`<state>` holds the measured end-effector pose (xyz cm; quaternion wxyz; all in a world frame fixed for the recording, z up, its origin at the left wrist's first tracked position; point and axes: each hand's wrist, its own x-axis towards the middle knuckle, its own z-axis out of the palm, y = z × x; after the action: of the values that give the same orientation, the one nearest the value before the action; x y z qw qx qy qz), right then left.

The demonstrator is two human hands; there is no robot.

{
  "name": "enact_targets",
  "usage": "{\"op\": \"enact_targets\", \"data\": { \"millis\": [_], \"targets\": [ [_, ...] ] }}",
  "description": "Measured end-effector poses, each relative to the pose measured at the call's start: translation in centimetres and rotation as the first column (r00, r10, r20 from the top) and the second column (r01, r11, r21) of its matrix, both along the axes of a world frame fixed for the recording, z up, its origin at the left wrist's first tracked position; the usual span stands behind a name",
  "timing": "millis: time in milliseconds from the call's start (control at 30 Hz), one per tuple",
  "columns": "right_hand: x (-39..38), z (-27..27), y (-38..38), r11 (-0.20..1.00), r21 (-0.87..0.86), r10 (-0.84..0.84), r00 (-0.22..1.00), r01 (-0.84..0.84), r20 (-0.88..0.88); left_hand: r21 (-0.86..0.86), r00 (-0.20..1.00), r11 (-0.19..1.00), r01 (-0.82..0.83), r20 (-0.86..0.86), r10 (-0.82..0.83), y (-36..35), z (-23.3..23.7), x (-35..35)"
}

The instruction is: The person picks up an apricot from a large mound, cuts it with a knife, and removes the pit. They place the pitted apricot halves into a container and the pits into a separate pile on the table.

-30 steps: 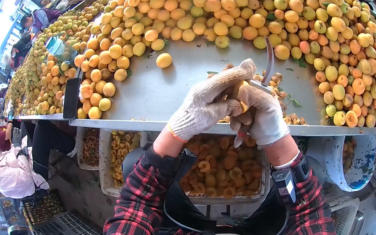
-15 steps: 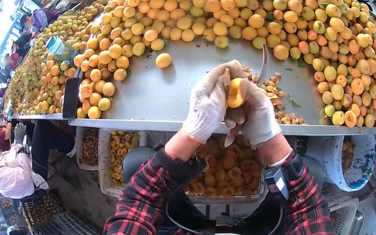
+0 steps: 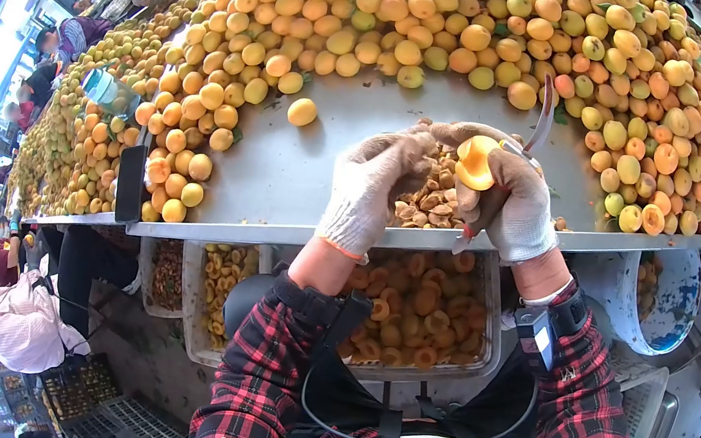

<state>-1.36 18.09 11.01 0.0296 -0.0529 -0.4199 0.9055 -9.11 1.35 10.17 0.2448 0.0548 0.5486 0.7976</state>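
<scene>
My right hand [image 3: 518,202], in a white glove with a stained palm, is closed on a curved knife [image 3: 544,117] and an apricot half [image 3: 476,162]. The blade points up past the fingers, and the handle's end shows below the hand. My left hand [image 3: 370,185], gloved too, is beside it, its fingers curved and apart, and I see nothing in them. Between and behind the hands lies a pile of apricot pits [image 3: 433,201] on the metal table [image 3: 282,179]. Below the table edge, a bin [image 3: 489,361] holds many apricot halves [image 3: 418,315].
Whole apricots [image 3: 387,10] are heaped along the back and sides of the table; one apricot [image 3: 302,112] lies apart. A crate of halves [image 3: 228,277] stands left of the bin, a white bucket [image 3: 672,309] to the right. Other people [image 3: 32,322] sit at the left.
My hands, together around the apricot before, have moved apart. The apricot half is now in my right hand, which has shifted right with the knife; my left hand has moved left.
</scene>
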Motion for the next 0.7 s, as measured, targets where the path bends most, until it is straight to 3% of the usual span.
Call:
{"op": "enact_targets", "data": {
  "millis": [33,100,133,233,300,400,467,633,700],
  "targets": [
    [0.0,0.0,0.0,1.000,0.000,-0.002,1.000,0.002,-0.001,0.000,1.000,1.000,0.002,-0.001,-0.002,0.3,-0.6,0.0],
    [-0.1,-0.3,-0.1,0.974,0.228,-0.010,1.000,0.013,-0.014,0.003,0.998,0.999,0.033,-0.057,-0.032,0.9,-1.9,0.1],
    [-0.1,-0.5,-0.1,0.963,0.267,0.001,0.997,-0.022,0.078,-0.015,0.995,0.999,0.050,-0.089,-0.051,1.1,-2.0,0.4],
    [0.0,-0.5,-1.5,0.917,0.395,-0.038,0.998,0.052,-0.044,-0.017,0.990,0.991,0.132,-0.054,-0.133,1.4,-2.3,0.5],
    [0.1,0.0,-1.6,0.905,0.426,-0.023,1.000,0.016,0.010,-0.022,0.987,0.989,0.149,-0.065,-0.150,1.1,-1.9,0.8],
    [-0.4,-0.4,-2.4,0.758,0.634,-0.091,0.987,0.156,-0.135,-0.043,0.991,0.997,0.068,-0.113,-0.072,1.1,-1.8,1.0],
    [-0.7,-0.4,-2.7,0.711,0.676,-0.099,0.979,0.194,-0.176,-0.067,0.975,0.998,0.020,-0.222,-0.034,1.1,-2.5,0.8],
    [-1.3,-1.1,-2.7,0.568,0.770,-0.076,0.951,0.289,-0.301,-0.032,0.992,0.998,0.051,-0.117,-0.055,1.1,-2.1,0.7],
    [-2.0,-2.0,-2.4,0.291,0.817,-0.033,0.859,0.498,-0.511,-0.020,0.994,0.999,0.045,-0.099,-0.047,1.2,-1.8,0.7]
  ]
}}
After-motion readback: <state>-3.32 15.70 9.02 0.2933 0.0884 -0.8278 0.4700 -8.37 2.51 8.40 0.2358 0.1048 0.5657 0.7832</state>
